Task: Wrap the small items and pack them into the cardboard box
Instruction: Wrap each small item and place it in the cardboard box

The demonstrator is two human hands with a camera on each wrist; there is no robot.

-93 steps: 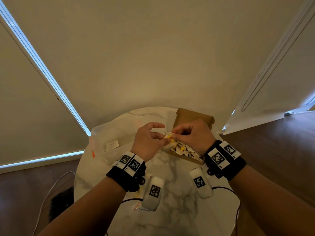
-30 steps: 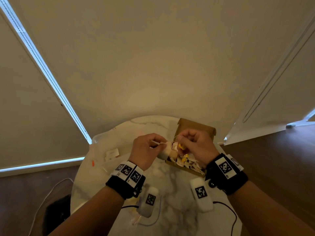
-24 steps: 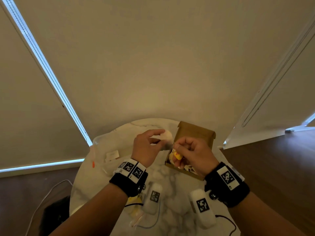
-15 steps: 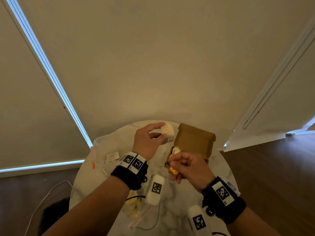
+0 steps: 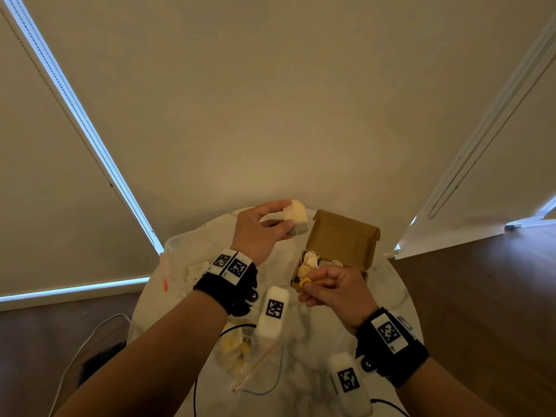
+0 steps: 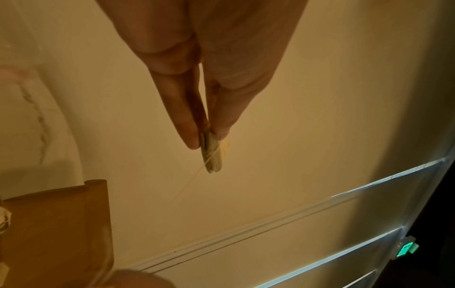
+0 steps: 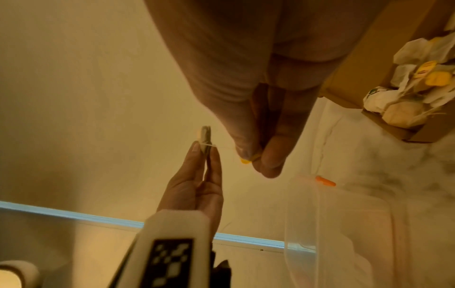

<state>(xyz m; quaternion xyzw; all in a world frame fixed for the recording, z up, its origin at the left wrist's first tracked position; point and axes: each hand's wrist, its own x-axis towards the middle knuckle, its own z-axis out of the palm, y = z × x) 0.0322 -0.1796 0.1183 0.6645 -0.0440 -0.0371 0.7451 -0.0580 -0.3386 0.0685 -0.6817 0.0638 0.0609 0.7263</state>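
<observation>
Pinched between thumb and straight fingertips, a small pale flat tea bag (image 5: 296, 216) sits in the narrow grip of the left hand (image 5: 259, 228), raised above the far edge of the desk and just left of the box lid. From the bag a thin pale string (image 5: 298, 245) runs taut down to the right hand (image 5: 332, 288), whose thumb and forefinger pinch a small yellow paper tag (image 5: 304, 281) at the string's end; its other fingers are curled in.

Largest below them is the round white marbled desk (image 5: 301, 341). At its left edge stands a clear plastic tub (image 5: 177, 245) holding pale flat pieces (too blurred to name). On the right side of the desk, just beyond the right hand, lies the small brown cardboard box (image 5: 343, 236) with its lid standing open; inside it lie several pale tea bags with yellow tags (image 7: 418, 81), bunched toward the near left corner. Near the front of the desk lies a clear plastic bag (image 5: 240, 356) with pale yellow contents, partly hidden under the left forearm. A small orange piece (image 7: 325, 180) lies on the desk beside the tub's rim.
</observation>
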